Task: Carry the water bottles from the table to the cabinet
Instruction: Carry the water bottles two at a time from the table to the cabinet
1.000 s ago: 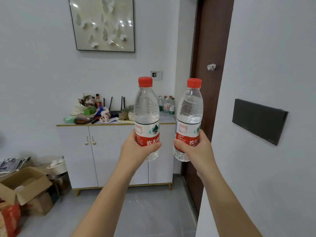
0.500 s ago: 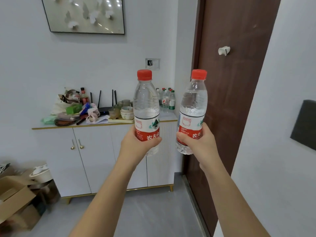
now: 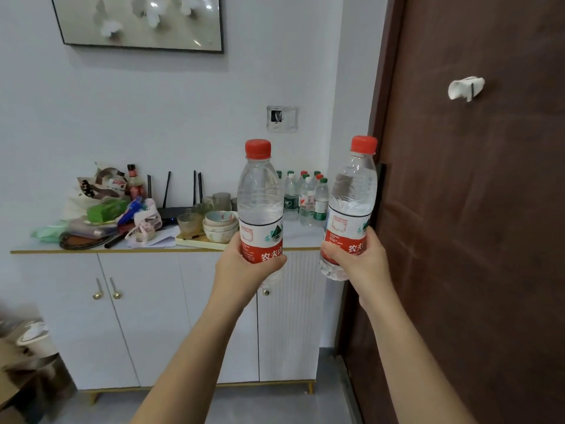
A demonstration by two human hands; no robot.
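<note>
**Both hands grip one bottle each**

The left hand [image 3: 244,267] curls round the label of the left bottle [image 3: 260,203]. The right hand [image 3: 360,261] curls round the lower part of the right bottle [image 3: 351,194].

- Left bottle: long axis vertical, red cap up.
- Right bottle: cap up, top tilted slightly right.
- Position: both in the air before the cabinet [image 3: 153,316], apart from each other.
- Contents: clear water, caps on.

A bottle group [image 3: 305,197] stands at the right end of the cabinet top. Beside it, stacked bowls [image 3: 220,224] sit on a tray [image 3: 195,240].
</note>
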